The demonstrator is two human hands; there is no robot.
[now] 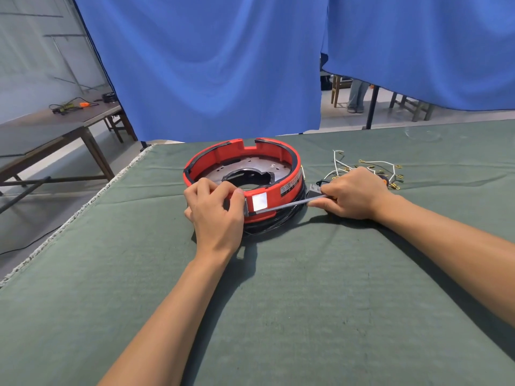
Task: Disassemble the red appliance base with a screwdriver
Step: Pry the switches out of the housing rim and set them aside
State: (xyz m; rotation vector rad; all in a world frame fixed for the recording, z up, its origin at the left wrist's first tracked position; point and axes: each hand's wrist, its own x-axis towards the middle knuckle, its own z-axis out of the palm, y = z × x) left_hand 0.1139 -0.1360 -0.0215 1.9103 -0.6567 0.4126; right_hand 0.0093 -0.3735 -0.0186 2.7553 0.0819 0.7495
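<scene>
Head view: on a green cloth-covered table (278, 316), the left hand (216, 215) grips the near rim of a round red plastic appliance base (289, 185), while the right hand (352, 193) clasps a steel-shafted screwdriver (281, 206) laid against its side.

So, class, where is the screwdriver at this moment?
In the head view, the right hand grips the screwdriver right of centre, its shaft lying across the near side of the red appliance base, tip near the left hand.
</scene>
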